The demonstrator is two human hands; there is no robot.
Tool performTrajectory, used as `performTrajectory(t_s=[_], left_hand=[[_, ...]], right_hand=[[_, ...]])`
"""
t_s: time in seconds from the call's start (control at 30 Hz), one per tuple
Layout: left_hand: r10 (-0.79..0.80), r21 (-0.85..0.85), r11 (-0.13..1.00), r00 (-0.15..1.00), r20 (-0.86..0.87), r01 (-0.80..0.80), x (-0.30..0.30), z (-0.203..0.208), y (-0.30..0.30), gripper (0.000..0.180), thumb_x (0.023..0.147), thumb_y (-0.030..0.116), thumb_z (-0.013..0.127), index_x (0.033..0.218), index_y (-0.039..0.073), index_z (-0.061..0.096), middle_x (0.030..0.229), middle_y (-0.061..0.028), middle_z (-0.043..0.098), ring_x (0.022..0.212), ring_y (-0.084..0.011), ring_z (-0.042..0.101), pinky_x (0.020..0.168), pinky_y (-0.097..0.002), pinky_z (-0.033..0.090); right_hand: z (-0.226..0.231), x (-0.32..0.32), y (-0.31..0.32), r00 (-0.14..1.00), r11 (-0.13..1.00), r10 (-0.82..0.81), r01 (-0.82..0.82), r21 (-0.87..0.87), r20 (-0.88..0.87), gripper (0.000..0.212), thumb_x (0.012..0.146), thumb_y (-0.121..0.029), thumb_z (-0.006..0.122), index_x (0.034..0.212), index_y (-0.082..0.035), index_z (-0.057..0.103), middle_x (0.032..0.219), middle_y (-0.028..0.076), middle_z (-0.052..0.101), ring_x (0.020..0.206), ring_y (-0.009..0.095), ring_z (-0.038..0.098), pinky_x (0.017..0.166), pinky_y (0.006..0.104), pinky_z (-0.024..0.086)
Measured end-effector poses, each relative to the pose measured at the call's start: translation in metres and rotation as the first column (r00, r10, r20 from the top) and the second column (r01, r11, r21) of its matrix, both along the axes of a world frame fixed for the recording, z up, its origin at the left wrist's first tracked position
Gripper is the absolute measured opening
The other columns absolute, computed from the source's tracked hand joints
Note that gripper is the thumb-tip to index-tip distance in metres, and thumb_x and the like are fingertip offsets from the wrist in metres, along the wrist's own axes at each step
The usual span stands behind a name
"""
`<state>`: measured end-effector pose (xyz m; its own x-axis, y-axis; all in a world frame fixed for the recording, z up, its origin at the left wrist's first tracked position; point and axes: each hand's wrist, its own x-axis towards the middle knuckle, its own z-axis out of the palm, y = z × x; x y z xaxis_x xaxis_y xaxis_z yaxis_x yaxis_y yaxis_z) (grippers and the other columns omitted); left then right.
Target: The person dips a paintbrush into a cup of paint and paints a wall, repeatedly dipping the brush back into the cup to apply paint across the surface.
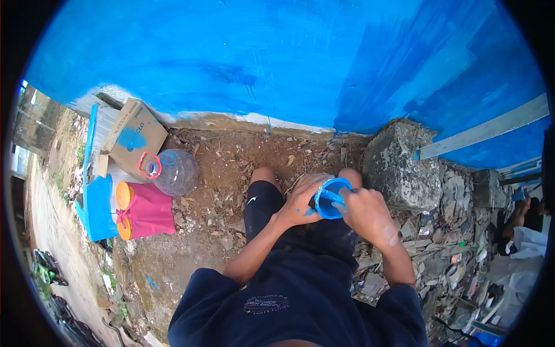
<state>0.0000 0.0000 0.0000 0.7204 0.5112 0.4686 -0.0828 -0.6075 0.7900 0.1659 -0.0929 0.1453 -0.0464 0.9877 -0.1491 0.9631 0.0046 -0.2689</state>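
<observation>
Nearest is the person's dark shirt (pixel 277 295), and beyond it, between the knees, the task's thing: a blue pot (pixel 327 196), its mouth tipped toward the viewer and its inside coated in blue. Taking the pot as the clock's centre, the left hand (pixel 302 201) is at nine, fingers closed around the pot's side, with blue spots on the skin. The right hand (pixel 369 215) is at about four, bent over the rim with fingers reaching inside; whether they grip anything cannot be told. Rubble (pixel 425 237) spreads out at four, and a rough concrete block (pixel 399 168) sits near the right knee at two. Farther off, toward nine, a clear jug (pixel 179 173) with a red handle lies beside a pink bag (pixel 155 214), with a blue-stained carton (pixel 139 134) just past the jug. The blue wall (pixel 260 58) fills twelve; a plank (pixel 485 128) slants across it at two. Well away, another person (pixel 516 220) shows partly at three, and motorbikes (pixel 72 321) stand at eight.
</observation>
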Motion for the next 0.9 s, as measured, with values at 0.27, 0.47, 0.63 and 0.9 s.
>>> performTrajectory(t_s=[0.27,0.47,0.63,0.9], left_hand=[[0.057,-0.022,0.998,0.997,0.043,-0.056,0.0,0.001,0.0,0.076,0.069,0.021,0.079,0.137,0.001,0.053,0.14,-0.0193,0.054,0.131,-0.0401,0.05,0.11,-0.0513,0.037],[0.032,0.087,0.995,0.992,0.119,-0.043,0.023,0.014,-0.007,0.077,0.068,0.02,0.08,0.138,0.001,0.052,0.14,-0.0196,0.054,0.131,-0.0399,0.05,0.112,-0.0511,0.037],[0.053,-0.023,0.998,0.988,0.145,-0.05,0.028,0.007,0.001,0.078,0.069,0.019,0.082,0.138,0.0,0.052,0.14,-0.0204,0.054,0.13,-0.0391,0.052,0.11,-0.0491,0.041],[0.05,-0.099,0.995,0.987,0.154,-0.035,0.029,0.016,0.026,0.074,0.073,0.022,0.086,0.136,0.0,0.053,0.138,-0.0195,0.056,0.129,-0.0381,0.053,0.109,-0.048,0.042]], right_hand=[[0.002,0.004,0.001,0.995,0.997,-0.011,0.018,0.072,-0.095,0.024,0.084,-0.021,0.076,0.087,0.001,0.068,0.068,0.024,0.065,0.067,0.042,0.067,0.065,0.0486,0.054],[0.01,0.009,-0.001,0.979,0.981,-0.181,0.186,0.05,-0.092,0.024,0.084,-0.021,0.076,0.091,0.001,0.069,0.069,0.025,0.064,0.07,0.044,0.065,0.065,0.0499,0.053],[0.01,0.017,0.0,0.982,0.982,-0.168,0.174,0.073,-0.082,0.022,0.083,-0.019,0.076,0.093,0.0,0.07,0.072,0.025,0.065,0.071,0.043,0.066,0.064,0.0487,0.053],[0.052,0.039,-0.028,0.867,0.904,-0.35,0.412,0.113,-0.356,0.017,0.087,-0.019,0.075,0.093,-0.003,0.072,0.071,0.021,0.066,0.068,0.038,0.067,0.061,0.0421,0.051]])
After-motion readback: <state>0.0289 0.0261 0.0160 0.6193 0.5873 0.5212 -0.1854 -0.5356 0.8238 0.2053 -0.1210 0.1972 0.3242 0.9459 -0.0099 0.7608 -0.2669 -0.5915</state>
